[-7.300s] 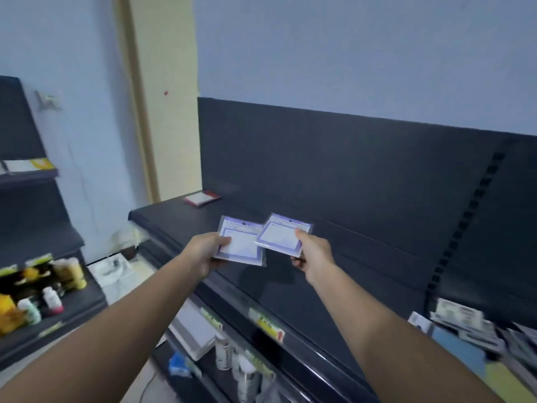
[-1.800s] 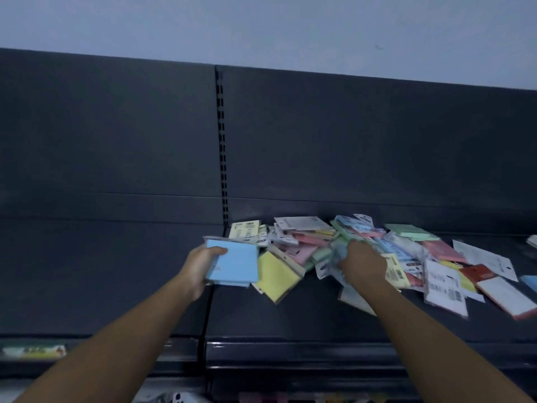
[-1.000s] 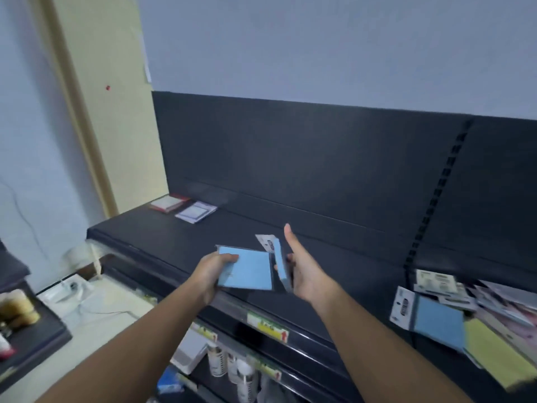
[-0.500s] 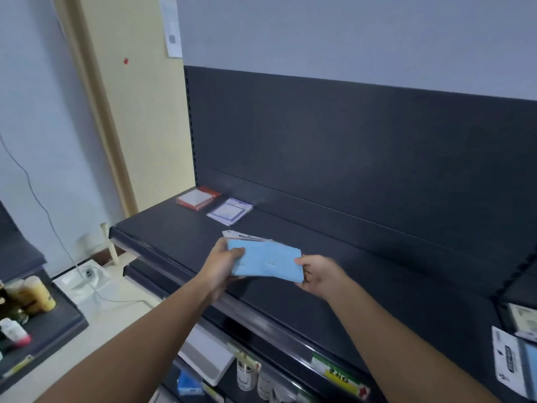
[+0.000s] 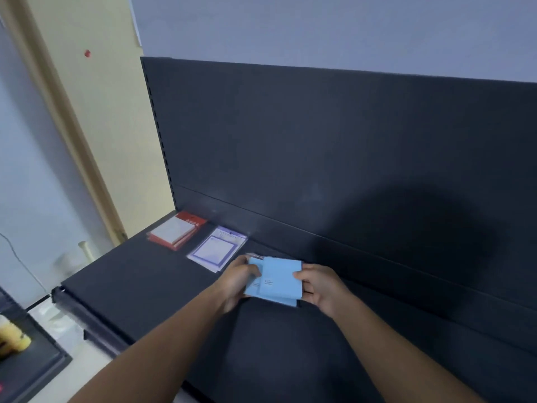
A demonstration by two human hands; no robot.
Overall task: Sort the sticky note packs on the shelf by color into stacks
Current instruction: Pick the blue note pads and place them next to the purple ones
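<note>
Two light blue sticky note packs (image 5: 278,282) lie overlapped between my hands, low over the black shelf (image 5: 145,286). My left hand (image 5: 236,279) grips their left edge and my right hand (image 5: 318,285) grips the right edge of the upper pack. Just left of them a purple-framed pack stack (image 5: 216,248) lies flat by the back panel. Further left sits a red-edged pack stack (image 5: 175,230). Whether the blue packs touch the shelf is unclear.
The dark back panel (image 5: 319,158) rises right behind the packs. The shelf's left end (image 5: 62,290) drops off toward a pale wall and a cream pillar (image 5: 96,112). A lower black shelf with a yellow item (image 5: 13,337) shows at the bottom left.
My view and hands have come closer to the shelf's left end. The blue packs have dropped lower toward the shelf, right of the purple stack, and now overlap more squarely.
</note>
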